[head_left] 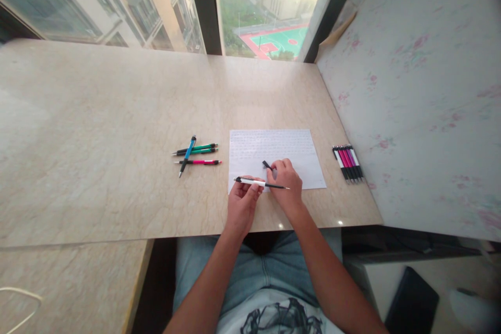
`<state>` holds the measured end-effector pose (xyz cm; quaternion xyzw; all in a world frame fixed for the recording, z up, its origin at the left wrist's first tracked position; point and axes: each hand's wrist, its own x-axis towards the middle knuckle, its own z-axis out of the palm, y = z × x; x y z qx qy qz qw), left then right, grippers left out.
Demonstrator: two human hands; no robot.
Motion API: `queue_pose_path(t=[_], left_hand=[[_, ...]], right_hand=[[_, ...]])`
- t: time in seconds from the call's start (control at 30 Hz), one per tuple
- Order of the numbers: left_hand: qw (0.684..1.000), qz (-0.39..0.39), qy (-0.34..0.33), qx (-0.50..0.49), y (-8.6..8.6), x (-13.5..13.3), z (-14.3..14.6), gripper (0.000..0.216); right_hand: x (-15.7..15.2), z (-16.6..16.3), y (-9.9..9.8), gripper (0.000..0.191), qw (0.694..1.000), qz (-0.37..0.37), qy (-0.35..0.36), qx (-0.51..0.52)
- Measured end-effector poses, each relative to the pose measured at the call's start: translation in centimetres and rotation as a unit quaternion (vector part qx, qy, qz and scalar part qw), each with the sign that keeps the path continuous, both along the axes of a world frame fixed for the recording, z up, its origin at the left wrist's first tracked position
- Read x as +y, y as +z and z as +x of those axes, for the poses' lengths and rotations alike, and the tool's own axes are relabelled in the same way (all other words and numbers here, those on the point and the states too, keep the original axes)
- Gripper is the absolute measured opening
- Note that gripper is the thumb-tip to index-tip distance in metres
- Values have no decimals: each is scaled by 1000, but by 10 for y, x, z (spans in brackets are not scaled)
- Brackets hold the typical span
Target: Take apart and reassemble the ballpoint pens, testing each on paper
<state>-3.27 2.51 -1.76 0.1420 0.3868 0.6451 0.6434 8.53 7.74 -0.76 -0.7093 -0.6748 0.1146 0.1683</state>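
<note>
My left hand point(241, 203) is closed around the white barrel of a pen point(254, 182), which lies almost level. A thin dark refill with a pale tip sticks out of the barrel to the right, passing in front of my right hand point(287, 183). Between the fingers of that right hand is a small black pen part point(266, 165), perhaps the grip section; its lower end is hidden. Both hands are over the near part of a sheet of paper point(274, 141) covered with rows of faint writing.
Left of the paper, a blue pen point(188, 152) lies across two green pens point(203, 148) and a pink pen point(205, 162). A row of several white, pink and purple pens point(348, 163) lies at right, near the flowered wall point(422, 104). Windows point(270, 21) border the marble-patterned tabletop point(117, 141).
</note>
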Motion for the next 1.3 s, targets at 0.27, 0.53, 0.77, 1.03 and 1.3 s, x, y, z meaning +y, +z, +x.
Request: queue_pose_path(t=[0.27,0.53,0.77,1.03,1.3], left_hand=[[1000,-15,9,-2,0,0,-1,28],[1000,-10,8,8,-2,1,-1,26],[1000,-4,5,21,-5,2,-2,27],[997,13,-40,60,0,-3,0,28],[999,6,-26,18,2,-1,-1,27]], right_hand=[[-17,47,2,21,937,14,-37,348],[-55,79,27,26,884,-10,-49,465],[-59,70,30,22,903,-4,-10,429],[-52,45,25,14,920,-15,55,388],[-48,39,22,27,907,-15,75,414]])
